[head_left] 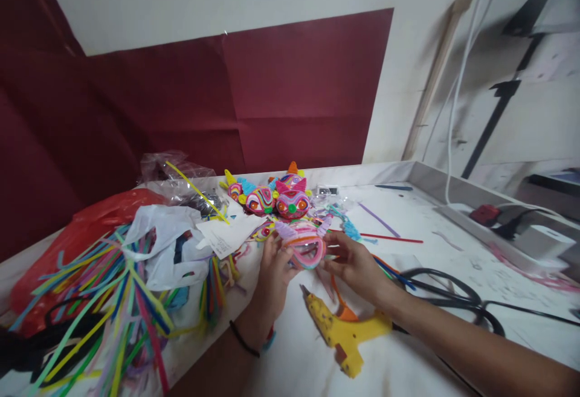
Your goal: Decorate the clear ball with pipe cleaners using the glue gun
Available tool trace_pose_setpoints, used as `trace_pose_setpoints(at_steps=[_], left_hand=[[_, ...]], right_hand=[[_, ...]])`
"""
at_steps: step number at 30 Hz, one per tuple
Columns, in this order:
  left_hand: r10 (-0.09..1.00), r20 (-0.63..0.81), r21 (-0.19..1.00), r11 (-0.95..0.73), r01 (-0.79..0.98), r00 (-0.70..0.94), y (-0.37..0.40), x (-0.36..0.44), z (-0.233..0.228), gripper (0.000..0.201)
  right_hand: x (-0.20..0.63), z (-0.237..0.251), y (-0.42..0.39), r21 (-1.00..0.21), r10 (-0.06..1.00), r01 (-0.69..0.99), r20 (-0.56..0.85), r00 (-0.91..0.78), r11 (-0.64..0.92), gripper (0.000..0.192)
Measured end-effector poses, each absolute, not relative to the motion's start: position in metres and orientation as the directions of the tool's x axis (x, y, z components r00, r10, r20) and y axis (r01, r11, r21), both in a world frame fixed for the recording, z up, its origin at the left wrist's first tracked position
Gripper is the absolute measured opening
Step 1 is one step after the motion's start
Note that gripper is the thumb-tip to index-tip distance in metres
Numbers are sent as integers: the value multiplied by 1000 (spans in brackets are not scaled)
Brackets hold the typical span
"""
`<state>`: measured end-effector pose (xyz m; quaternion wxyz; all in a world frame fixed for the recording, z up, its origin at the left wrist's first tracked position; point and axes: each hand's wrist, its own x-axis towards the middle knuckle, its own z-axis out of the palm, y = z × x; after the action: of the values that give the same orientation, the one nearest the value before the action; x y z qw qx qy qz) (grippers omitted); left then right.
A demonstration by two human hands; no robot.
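Both hands meet over the middle of the white worktop [453, 246] around a small pink pipe-cleaner figure [304, 246], a coiled, face-like piece with lilac and orange strands worked into it. The left hand [274, 276] grips its near left edge, fingers curled and pinched onto the coil; the right hand [356, 264] holds the opposite side, thumb and fingertips closed on the rim, so the figure sits lifted just above the surface between them. It looks like a shaping or checking step: the coils appear to be pressed into place while the piece is steadied from both sides. Just beyond it stand three finished figures [272, 197] in similar colours, close together. A yellow glue gun [344, 333] lies on the worktop right below the right wrist, nozzle pointing toward the left hand, with its black cord [453, 300] looping away to the right. A heap of loose pipe cleaners [113, 300] in many colours spills from white and red bags on the left, and single strands lie farther right. The next move probably calls for one hand to keep the figure still while the other frees itself for the glue gun or a fresh strand, without letting the coil spring open
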<state>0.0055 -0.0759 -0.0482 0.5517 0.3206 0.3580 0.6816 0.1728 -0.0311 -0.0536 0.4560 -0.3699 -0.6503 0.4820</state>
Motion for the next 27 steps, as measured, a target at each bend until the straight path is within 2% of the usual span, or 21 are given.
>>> trace_pose_setpoints(at_steps=[7, 13, 16, 27], left_hand=[[992, 93, 841, -124, -527, -85, -77, 3, -50, 30], [992, 112, 834, -129, -536, -65, -78, 3, -50, 29], [990, 135, 829, -141, -541, -51, -79, 3, -48, 33], [977, 166, 859, -209, -467, -131, -77, 4, -58, 71]], right_hand=[[174, -50, -32, -975, 935, 46, 195, -295, 218, 44], [175, -46, -33, -971, 932, 54, 207, -297, 233, 45], [176, -45, -33, -967, 924, 58, 218, -314, 247, 45], [180, -41, -37, -962, 903, 21, 249, -349, 273, 45]])
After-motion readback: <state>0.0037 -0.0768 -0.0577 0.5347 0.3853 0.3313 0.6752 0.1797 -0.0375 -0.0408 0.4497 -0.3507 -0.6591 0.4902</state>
